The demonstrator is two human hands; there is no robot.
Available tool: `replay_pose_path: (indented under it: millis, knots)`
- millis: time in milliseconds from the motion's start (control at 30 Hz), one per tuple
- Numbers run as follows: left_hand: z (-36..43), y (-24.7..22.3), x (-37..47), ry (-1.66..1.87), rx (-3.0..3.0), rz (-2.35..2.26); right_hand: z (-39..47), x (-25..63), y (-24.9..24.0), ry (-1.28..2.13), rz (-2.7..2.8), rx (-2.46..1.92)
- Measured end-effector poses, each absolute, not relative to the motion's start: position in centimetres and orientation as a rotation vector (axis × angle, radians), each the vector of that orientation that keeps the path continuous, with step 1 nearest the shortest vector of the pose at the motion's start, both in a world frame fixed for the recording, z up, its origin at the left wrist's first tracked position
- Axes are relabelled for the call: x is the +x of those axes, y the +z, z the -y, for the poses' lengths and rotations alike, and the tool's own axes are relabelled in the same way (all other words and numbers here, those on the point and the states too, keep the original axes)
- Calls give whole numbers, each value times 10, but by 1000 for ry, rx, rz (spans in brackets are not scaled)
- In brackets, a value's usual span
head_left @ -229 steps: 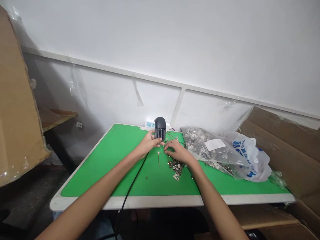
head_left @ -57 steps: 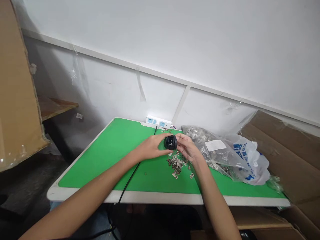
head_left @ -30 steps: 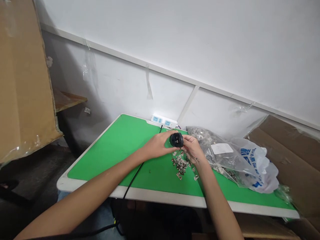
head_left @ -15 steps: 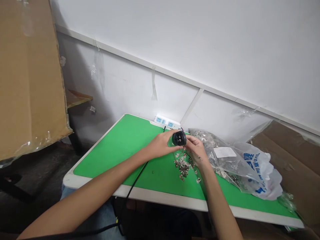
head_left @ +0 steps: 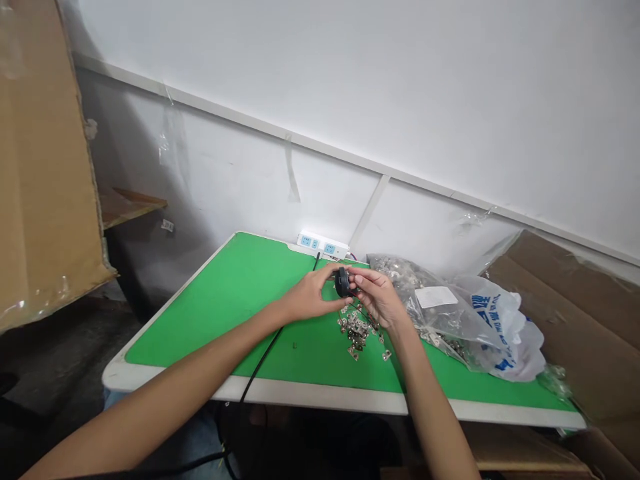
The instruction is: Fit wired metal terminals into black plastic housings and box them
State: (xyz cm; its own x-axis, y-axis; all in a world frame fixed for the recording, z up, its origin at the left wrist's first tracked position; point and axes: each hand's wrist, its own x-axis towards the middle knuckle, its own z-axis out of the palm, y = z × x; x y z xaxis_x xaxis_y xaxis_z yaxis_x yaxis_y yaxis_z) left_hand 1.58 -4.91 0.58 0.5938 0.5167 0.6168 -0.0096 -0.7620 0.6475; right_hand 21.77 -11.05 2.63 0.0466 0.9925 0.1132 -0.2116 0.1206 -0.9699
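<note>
A small black device [head_left: 343, 283] is held above the green table top, between both hands. My left hand [head_left: 316, 293] grips its left side, thumb below and fingers above. My right hand [head_left: 377, 293] has its fingers closed at the device's right side; whether a small part is pinched there is too small to tell. Just below the hands lies a loose pile of small silvery metal pieces [head_left: 356, 331]. A thin dark cord or rod runs under my right hand.
A white power strip [head_left: 323, 245] sits at the back edge of the green table [head_left: 200, 300], with a black cable [head_left: 265, 353] crossing the top. Clear bags of metal parts [head_left: 435, 307] and a white plastic bag [head_left: 520, 340] lie right. Cardboard [head_left: 45, 167] stands left.
The black device has turned, its dark face now angled more sideways. My right hand's fingers have moved against it. The whole view has shifted slightly.
</note>
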Motion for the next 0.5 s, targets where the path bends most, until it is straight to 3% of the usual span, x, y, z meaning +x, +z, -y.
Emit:
replay_pose_path:
  millis: [500]
  knots:
    - [47, 2, 18, 1061, 2290, -466, 105, 197, 26, 1038, 1024, -1039]
